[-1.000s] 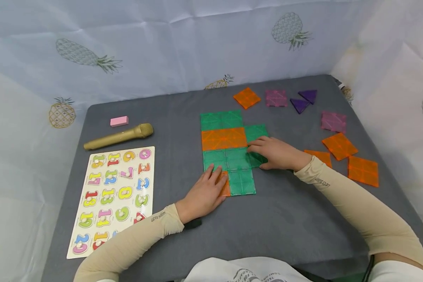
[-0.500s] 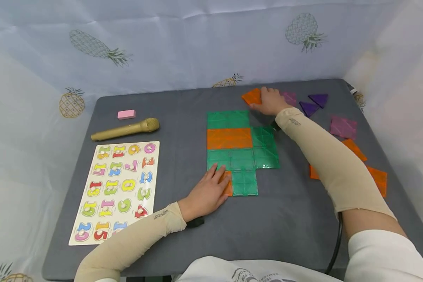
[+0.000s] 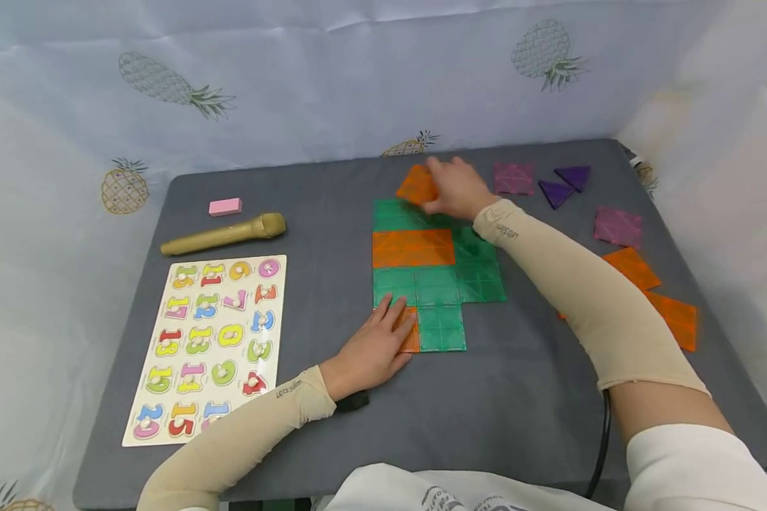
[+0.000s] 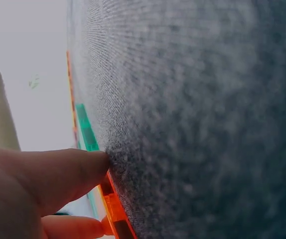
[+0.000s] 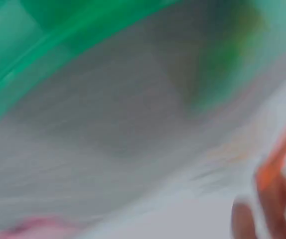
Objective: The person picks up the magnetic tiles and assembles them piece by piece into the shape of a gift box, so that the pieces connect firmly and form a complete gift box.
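My left hand (image 3: 372, 348) lies with straight fingers over an orange square tile (image 3: 411, 339) at the lower left corner of a flat layout of translucent magnetic tiles. In the left wrist view its fingers touch the edge of that orange tile (image 4: 114, 209). My right hand (image 3: 459, 188) pinches another orange square tile (image 3: 417, 186) by its right side, tilted over the far edge of the layout. The layout has a green row (image 3: 396, 215) at the back, an orange band (image 3: 412, 248) below it, and more green tiles (image 3: 441, 330) toward the front and right. The right wrist view is blurred.
On the left lie a number puzzle board (image 3: 275, 284), a gold microphone (image 3: 224, 234) and a pink block (image 3: 225, 206). To the right are pink square tiles (image 3: 618, 226), purple triangles (image 3: 573, 177) and several orange tiles (image 3: 674, 319), one partly hidden under the right sleeve.
My right hand left the green tiles at the layout's right side, reached to the back for the orange square and has carried it leftward. My left hand stays in place.
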### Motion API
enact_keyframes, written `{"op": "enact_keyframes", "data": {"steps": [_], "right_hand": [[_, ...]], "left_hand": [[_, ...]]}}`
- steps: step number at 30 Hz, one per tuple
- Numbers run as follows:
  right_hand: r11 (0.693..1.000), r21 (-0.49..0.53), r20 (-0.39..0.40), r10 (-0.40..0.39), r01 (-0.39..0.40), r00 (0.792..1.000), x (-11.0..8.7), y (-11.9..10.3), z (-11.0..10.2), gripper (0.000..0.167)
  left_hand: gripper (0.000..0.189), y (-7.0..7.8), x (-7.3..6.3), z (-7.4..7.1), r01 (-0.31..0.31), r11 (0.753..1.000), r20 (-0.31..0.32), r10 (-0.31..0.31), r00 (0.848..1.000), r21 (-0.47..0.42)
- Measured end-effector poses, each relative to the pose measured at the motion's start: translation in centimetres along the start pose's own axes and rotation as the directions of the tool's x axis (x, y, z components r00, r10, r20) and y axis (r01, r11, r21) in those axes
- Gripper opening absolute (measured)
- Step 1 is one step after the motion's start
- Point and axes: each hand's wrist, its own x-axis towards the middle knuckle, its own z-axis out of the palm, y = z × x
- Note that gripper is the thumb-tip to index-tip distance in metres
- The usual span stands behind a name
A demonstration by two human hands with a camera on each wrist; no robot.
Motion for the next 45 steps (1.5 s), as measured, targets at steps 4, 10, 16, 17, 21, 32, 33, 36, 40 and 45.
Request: {"op": "enact_keyframes", "data": {"steps": [4, 10, 16, 17, 21, 32, 33, 36, 40, 45], "right_hand": [[0.945, 0.045, 0.093, -0.327, 0.324, 0.94, 0.1, -7.0, 1.6, 0.072], [0.941, 0.012, 0.257, -0.33, 0.339, 0.908, -0.6, -10.5, 4.6, 0.072], [0.967, 0.004, 0.273, -0.246, 0.254, 0.93, -1.4, -9.3, 4.9, 0.071], [0.968, 0.012, 0.262, -0.245, 0.25, 0.934, -1.6, -9.1, 4.9, 0.069], [0.97, 0.017, 0.165, -0.243, 0.244, 0.956, -3.2, -8.3, 4.8, 0.064], [0.995, -0.084, 0.143, 0.07, -0.059, 0.987, -18.0, 0.6, 0.8, 0.074], [0.991, -0.09, 0.174, 0.111, -0.097, 0.979, -19.4, 1.6, 0.4, 0.077], [0.984, -0.09, 0.246, 0.174, -0.156, 0.954, -22.8, 4.3, 0.0, 0.086], [0.991, -0.044, 0.24, 0.136, -0.13, 0.961, -25.4, 7.1, 0.6, 0.087], [0.999, -0.027, 0.164, 0.048, -0.044, 0.985, -25.6, 9.0, 0.4, 0.083]], "left_hand": [[0.063, -0.1, 0.0, 0.1, 0.01, 1.0, 0.006, -0.01, 1.0, 0.023], [0.064, 0.6, 0.6, 0.3, -0.044, 0.999, 0.003, 0.044, 0.999, 0.008], [0.063, 0.6, 0.7, 0.1, -0.058, 0.998, 0.01, 0.058, 0.998, 0.001], [0.062, 0.6, 0.7, 0.1, -0.061, 0.998, 0.007, 0.061, 0.998, 0.002], [0.063, 0.6, 0.7, 0.2, -0.069, 0.998, -0.005, 0.069, 0.998, 0.013], [0.065, 0.0, -0.5, 0.4, -0.002, 1.0, 0.005, 0.002, 1.0, -0.019], [0.065, -0.1, -0.6, 0.4, 0.002, 1.0, 0.005, -0.002, 1.0, -0.019], [0.065, -0.3, -0.9, 0.2, 0.004, 1.0, 0.003, -0.004, 1.0, -0.015], [0.066, -0.5, -0.9, 0.3, -0.01, 1.0, -0.004, 0.01, 1.0, -0.005], [0.067, -0.2, -0.5, 0.7, -0.018, 1.0, -0.016, 0.018, 1.0, -0.014]]}}
